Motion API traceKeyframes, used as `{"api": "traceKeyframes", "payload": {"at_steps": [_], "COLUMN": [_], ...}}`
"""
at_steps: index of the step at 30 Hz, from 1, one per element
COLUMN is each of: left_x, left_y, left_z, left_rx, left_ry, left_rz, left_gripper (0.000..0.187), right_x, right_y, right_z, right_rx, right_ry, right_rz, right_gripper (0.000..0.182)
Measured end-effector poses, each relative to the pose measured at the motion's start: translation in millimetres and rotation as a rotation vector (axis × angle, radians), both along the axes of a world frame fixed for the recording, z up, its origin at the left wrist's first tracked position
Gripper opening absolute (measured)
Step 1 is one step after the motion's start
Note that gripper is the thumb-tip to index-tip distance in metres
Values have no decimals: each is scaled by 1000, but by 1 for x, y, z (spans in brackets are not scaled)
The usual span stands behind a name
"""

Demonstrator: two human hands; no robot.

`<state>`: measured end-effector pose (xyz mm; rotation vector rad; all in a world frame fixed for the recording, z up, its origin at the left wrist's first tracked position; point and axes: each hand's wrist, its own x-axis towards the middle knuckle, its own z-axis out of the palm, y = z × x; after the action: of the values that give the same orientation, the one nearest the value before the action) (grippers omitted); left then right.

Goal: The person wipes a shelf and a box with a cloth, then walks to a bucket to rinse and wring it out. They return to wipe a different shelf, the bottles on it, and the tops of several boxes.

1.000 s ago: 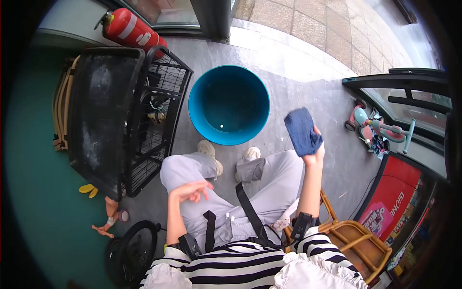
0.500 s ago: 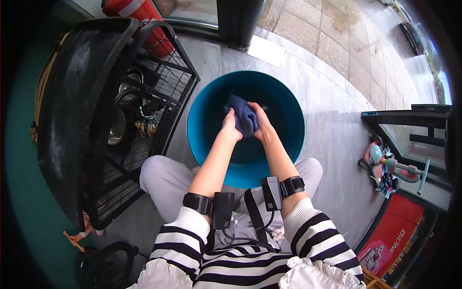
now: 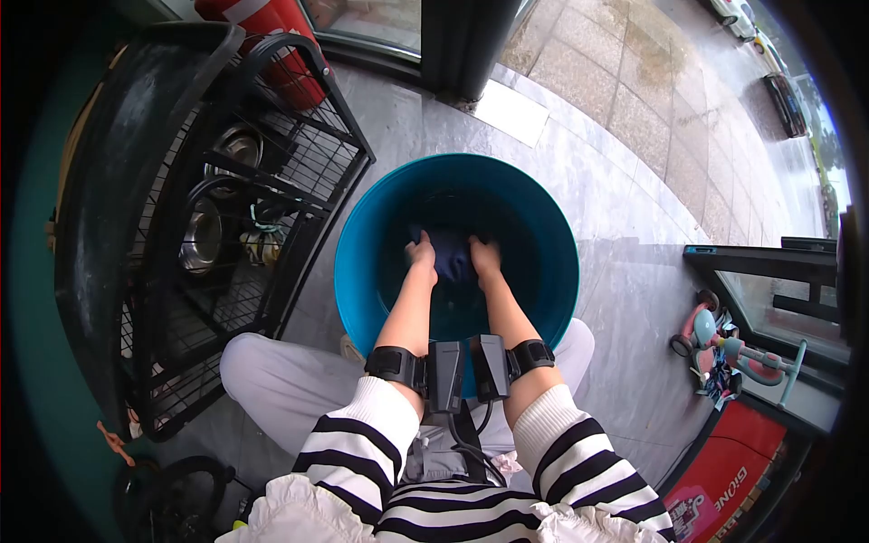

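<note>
A large teal tub (image 3: 360, 267) stands on the floor between my knees, its inside dark. Down inside it, a dark blue cloth (image 3: 453, 257) hangs between my two hands, hard to make out against the dark bottom. My left hand (image 3: 422, 256) grips the cloth at its left side, thumb upward. On the right side my right hand (image 3: 486, 257) has hold of it too, its fingers slightly blurred. Whether the cloth touches water cannot be told.
Left of me stands a black wire rack (image 3: 312, 172) holding metal bowls (image 3: 201, 237). A red cylinder (image 3: 290, 63) is behind it. At right are a child's scooter (image 3: 715, 339) and a red sign box (image 3: 724, 466). Outdoor paving (image 3: 625, 100) lies beyond the doorway.
Both hands have gone lower into the tub and spread farther apart. The cloth, bunched up between them before, is now lower and looser. My view has shifted slightly.
</note>
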<state>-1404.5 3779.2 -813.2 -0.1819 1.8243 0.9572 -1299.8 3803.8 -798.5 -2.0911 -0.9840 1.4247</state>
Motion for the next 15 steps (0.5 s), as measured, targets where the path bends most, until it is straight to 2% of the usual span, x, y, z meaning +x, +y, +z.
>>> {"api": "traceKeyframes", "payload": {"at_steps": [2, 5, 7, 8, 9, 10, 11, 12, 13, 15], "left_x": [-3, -3, 9, 19, 21, 23, 24, 26, 24, 18], "left_y": [-4, -6, -7, -4, 0, 1, 3, 3, 5, 5], "left_z": [-8, -26, -38, 5, 30, 13, 5, -4, -8, -19], "left_rx": [54, 67, 36, 19, -83, -55, -27, -66, -59, -42], "left_ry": [-46, -172, 124, 199, 154, 165, 178, 227, 229, 280], "left_rz": [8, 0, -190, -208, -359, -415, -473, -548, -546, -781], "left_gripper": [48, 50, 62, 77, 87, 85, 84, 72, 72, 57], "right_x": [4, 10, 5, 2, -1, -3, -5, -5, -4, -1], "right_y": [-2, -4, -4, -5, -6, -5, -2, -2, -3, -6], "right_z": [-6, -25, -29, -34, -42, -46, -44, -43, -44, -56], "right_rx": [-66, -141, -283, -275, -158, -38, -23, -35, -52, -49], "right_ry": [-69, 45, 54, 58, 63, 69, 73, 129, 182, 224], "right_rz": [-29, 70, 193, 196, 226, 256, 259, 255, 250, 265], "right_gripper": [48, 53, 55, 55, 55, 55, 55, 55, 54, 52]}}
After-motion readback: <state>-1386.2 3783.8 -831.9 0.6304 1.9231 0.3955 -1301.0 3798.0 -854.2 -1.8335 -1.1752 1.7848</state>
